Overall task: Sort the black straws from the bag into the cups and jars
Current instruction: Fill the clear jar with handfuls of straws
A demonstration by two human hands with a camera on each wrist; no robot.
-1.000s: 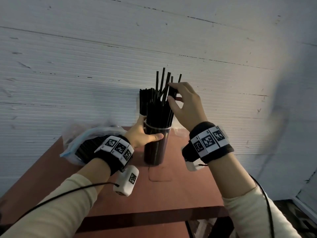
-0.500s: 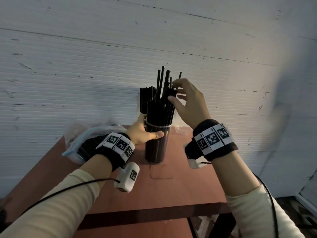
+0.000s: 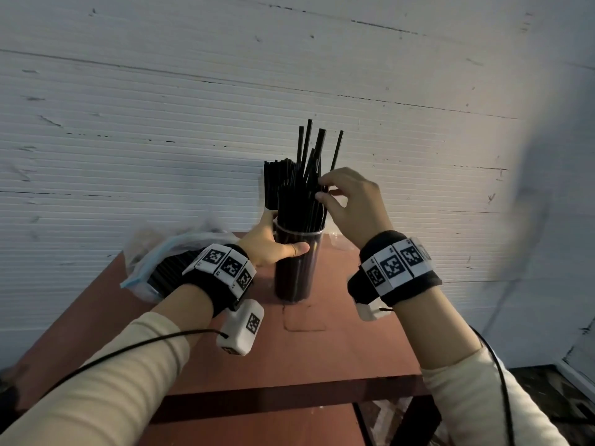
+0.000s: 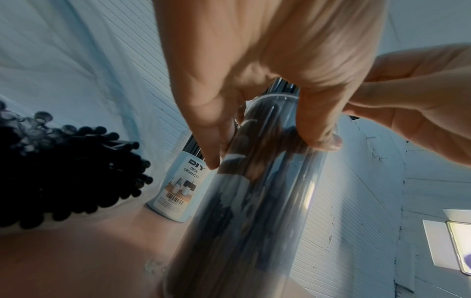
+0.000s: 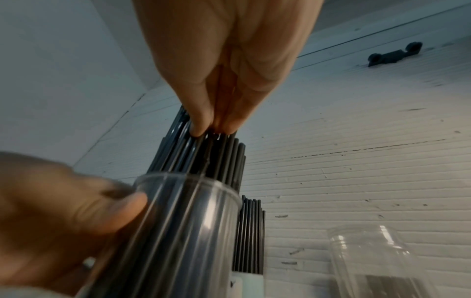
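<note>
Your left hand [image 3: 269,244] wraps around the clear cup [image 3: 297,268] just under its rim, thumb across the side facing you and fingers curled round the back, holding it upright on the brown table [image 3: 347,352]. The cup is packed with black straws [image 3: 299,201] that rise well above its rim, a few poking higher than the rest.

Your right hand [image 3: 351,204] is just beside that bundle on its right. Its fingertips [image 5: 201,125] are bunched together and touch the straw tops; whether they pinch a single straw, you cannot tell from these views.

Behind your left wrist lies the plastic bag [image 3: 151,268], on its side, with more black straws in it, their ends facing the cup. Beyond your left fingers stands a white container labelled "DESK ORGANIZER" [image 4: 182,185], also holding straws. Below and to the right of your right hand stands a clear jar [image 5: 369,262].
</note>
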